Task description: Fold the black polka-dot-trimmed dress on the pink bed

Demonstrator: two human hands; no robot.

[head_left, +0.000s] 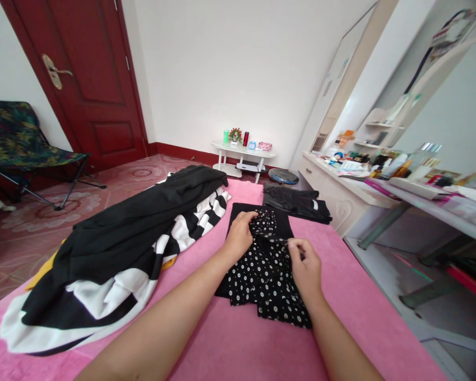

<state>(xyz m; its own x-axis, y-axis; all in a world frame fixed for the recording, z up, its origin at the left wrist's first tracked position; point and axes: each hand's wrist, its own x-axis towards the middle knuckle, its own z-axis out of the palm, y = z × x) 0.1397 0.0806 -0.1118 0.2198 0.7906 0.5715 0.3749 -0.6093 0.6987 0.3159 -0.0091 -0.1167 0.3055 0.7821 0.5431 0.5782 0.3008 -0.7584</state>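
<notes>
A black garment with white dots point(269, 270) lies on a plain black cloth point(280, 211) on the pink bedcover point(222, 344). My left hand point(241, 233) is closed on the dotted garment's upper left part. With thumb and fingers pinched, my right hand point(304, 262) grips its edge on the right side. Between the two hands a strip of the fabric is drawn taut. The garment's exact kind cannot be made out.
A pile of black and white clothes point(143, 222) covers the bed's left side. Folded black clothes point(297, 203) lie at the far right corner. A cluttered dressing table point(333, 172) stands right, a small white table point(241, 150) by the wall, a folding chair point(19, 137) left.
</notes>
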